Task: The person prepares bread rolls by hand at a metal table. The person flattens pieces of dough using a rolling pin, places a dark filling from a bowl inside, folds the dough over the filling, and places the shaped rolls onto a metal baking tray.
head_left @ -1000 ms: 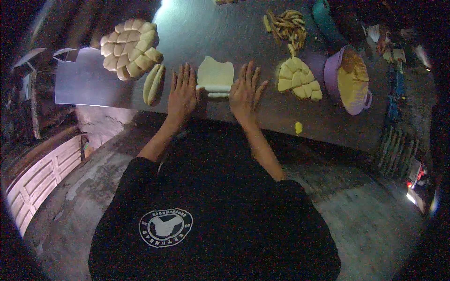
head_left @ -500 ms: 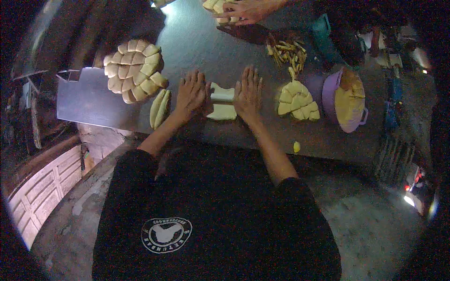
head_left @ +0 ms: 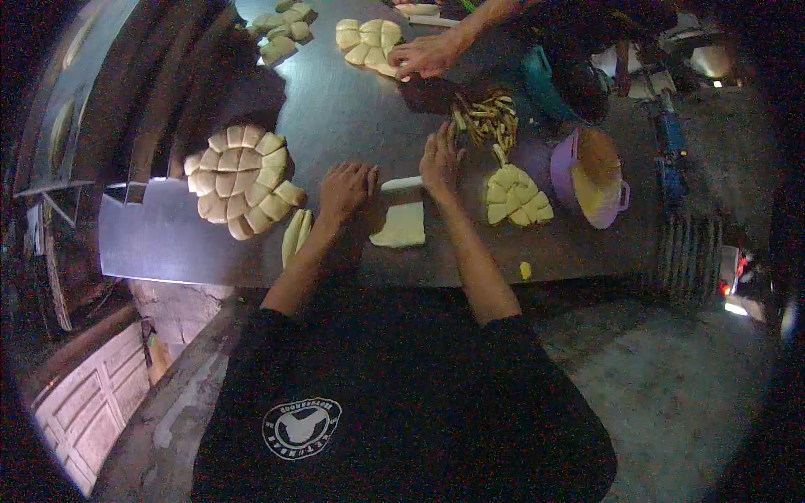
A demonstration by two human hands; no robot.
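Observation:
A thin white dough roll (head_left: 402, 183) lies across the far side of a flat, squarish dough sheet (head_left: 397, 228). My left hand (head_left: 345, 191) is palm down at the roll's left end, fingers lightly bent. My right hand (head_left: 441, 168) reaches over its right end with fingers stretched forward; whether each palm touches it is unclear. Beside my left arm are long dough pieces (head_left: 297, 238) and a large cluster of cut dough lumps (head_left: 240, 178). Right of my right arm sits a smaller, roughly triangular group of cut dough (head_left: 516, 198).
A co-worker's hand (head_left: 424, 57) touches dough pieces (head_left: 366, 38) across the metal table (head_left: 142, 239). More dough (head_left: 283, 32) lies farther back. A purple pot (head_left: 570, 168), a teal container (head_left: 549, 84), a pile of thin pieces (head_left: 486, 117) and a yellow lump (head_left: 525, 270) are at right.
The roll has moved from the sheet's near edge to its far side, my hands forward with it. The co-worker's hand has appeared. The view has shifted, showing more of the table's back.

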